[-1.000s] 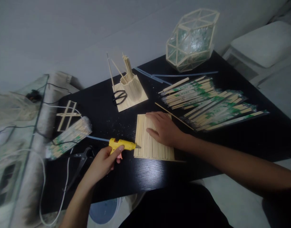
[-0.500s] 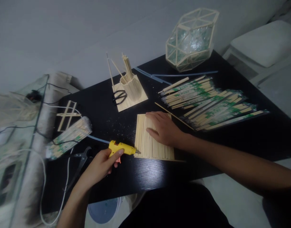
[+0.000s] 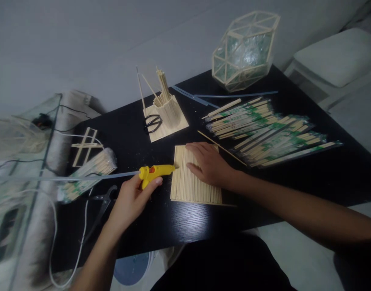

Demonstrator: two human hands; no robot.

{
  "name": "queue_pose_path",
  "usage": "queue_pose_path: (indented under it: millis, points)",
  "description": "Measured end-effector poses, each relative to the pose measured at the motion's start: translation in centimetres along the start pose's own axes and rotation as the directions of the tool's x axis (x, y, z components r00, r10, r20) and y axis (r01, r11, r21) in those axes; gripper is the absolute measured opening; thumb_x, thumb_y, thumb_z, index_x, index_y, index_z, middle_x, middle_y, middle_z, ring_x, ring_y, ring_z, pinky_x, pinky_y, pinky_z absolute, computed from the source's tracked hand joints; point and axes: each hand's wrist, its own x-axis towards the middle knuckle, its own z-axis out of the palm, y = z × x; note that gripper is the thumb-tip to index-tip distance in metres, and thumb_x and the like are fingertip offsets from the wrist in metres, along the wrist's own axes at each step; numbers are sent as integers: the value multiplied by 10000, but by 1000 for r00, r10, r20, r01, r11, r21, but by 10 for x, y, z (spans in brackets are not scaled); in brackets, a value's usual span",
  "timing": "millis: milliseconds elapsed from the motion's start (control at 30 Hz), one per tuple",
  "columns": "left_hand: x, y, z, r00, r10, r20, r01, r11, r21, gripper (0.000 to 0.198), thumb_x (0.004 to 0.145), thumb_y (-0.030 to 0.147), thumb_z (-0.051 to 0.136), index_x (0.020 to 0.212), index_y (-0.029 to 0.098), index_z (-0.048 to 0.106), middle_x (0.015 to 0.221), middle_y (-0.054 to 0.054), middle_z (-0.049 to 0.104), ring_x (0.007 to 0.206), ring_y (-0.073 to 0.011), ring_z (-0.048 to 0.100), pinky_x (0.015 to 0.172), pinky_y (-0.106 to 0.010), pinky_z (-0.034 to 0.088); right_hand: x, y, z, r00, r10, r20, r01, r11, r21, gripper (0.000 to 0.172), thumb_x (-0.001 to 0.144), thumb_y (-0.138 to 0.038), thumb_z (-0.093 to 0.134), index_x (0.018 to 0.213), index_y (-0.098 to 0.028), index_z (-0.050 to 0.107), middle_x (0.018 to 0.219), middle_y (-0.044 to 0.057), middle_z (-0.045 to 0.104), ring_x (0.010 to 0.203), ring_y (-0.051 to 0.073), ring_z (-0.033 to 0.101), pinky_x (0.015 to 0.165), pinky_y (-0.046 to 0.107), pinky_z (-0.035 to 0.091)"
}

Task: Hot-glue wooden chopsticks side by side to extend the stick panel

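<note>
Left hand [image 3: 132, 202] — fingers wrapped round glue gun [image 3: 161, 170]; right hand [image 3: 211, 165] — flat on panel [image 3: 182, 184], thumb spread. Apparently gluing panel's left edge; next calls for steady aim.

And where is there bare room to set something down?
Bare tabletop lies between the packets and right forearm, and between the stick panel and near edge. Another patch lies between the holder and crossed sticks. It's crowded around the left hand, with the glue gun and bag.
</note>
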Motion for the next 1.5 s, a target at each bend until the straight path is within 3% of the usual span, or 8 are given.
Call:
queue_pose_path:
  millis: [100,200,500,867,1267,1500]
  points:
    - [13,7,1,994,105,-32,-100,986,133,465,925,641,720,801,194,688,614,32,577,552,-147,489,529,-263,355,0,0,0,1000,-9,-9,8,1000,-18,499,1018,-285,610,1474,-93,549,1468,224,647,1351,381,573,1146,591,478]
    - [24,20,0,988,157,13,-157,972,172,453,960,635,679,924,188,742,714,10,673,598,-164,558,566,-269,400,0,0,0,1000,-23,-6,23,999,-47,436,1026,-286,608,1414,-85,598,1464,224,650,1337,380,576,1138,579,479]
    - [39,44,1,973,232,14,-221,908,355,374,1006,548,628,859,207,675,668,0,666,557,-185,591,573,-284,385,0,1,-1,1000,-22,9,22,999,-30,396,1027,-289,615,1384,-119,631,1480,208,639,1329,372,561,1136,578,465]
    - [48,62,2,981,192,32,-181,841,510,472,981,603,581,691,231,579,612,-26,623,540,-199,572,578,-315,325,1,1,1,1000,-29,-1,29,998,-50,397,1025,-287,615,1369,-90,637,1469,214,648,1316,372,564,1129,568,473]
    - [54,77,3,992,100,80,-127,720,683,489,1010,591,544,672,238,543,640,-73,643,604,-251,639,599,-344,326,1,0,0,1000,-16,15,16,999,-28,395,1030,-295,602,1379,-113,637,1476,204,640,1328,365,553,1146,575,458]
    - [53,73,4,985,156,78,-166,700,695,522,1010,615,539,632,261,469,606,-69,610,571,-249,623,574,-344,309,2,0,0,1000,-20,11,20,999,-40,409,1024,-292,608,1373,-80,637,1471,215,647,1322,375,558,1138,570,469]
